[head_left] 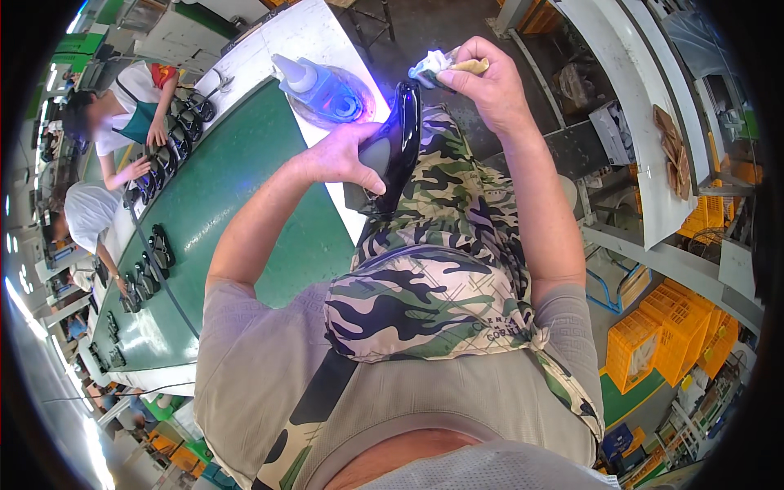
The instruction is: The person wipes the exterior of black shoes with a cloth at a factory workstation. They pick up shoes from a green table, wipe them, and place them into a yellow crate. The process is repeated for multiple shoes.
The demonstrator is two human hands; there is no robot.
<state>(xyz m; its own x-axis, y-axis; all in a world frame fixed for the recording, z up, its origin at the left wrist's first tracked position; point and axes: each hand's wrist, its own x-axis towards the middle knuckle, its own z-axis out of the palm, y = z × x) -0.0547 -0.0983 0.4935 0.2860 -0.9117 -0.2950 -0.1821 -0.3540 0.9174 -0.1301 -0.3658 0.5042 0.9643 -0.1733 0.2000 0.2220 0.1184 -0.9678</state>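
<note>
My left hand (pixel 343 155) grips a glossy black shoe (pixel 405 135) around its opening, with the toe pointing up and away from me. The thumb lies on the shoe's near side. Just right of the toe, my right hand (pixel 496 86) pinches a crumpled cloth (pixel 431 67), white and bluish with a yellowish part between the fingers. The cloth is close to the toe; whether they touch I cannot tell. Beyond my left hand, a blue squeeze bottle with a pale nozzle (pixel 300 75) rests by a round, clear-rimmed dish on the white table edge.
A green conveyor belt (pixel 269 163) runs along my left, carrying several black shoes (pixel 147 276). Across it, co-workers (pixel 135 106) handle more shoes. On my right stand a white shelf (pixel 653 163) with brown pieces, a metal frame and stacked orange crates (pixel 665 331).
</note>
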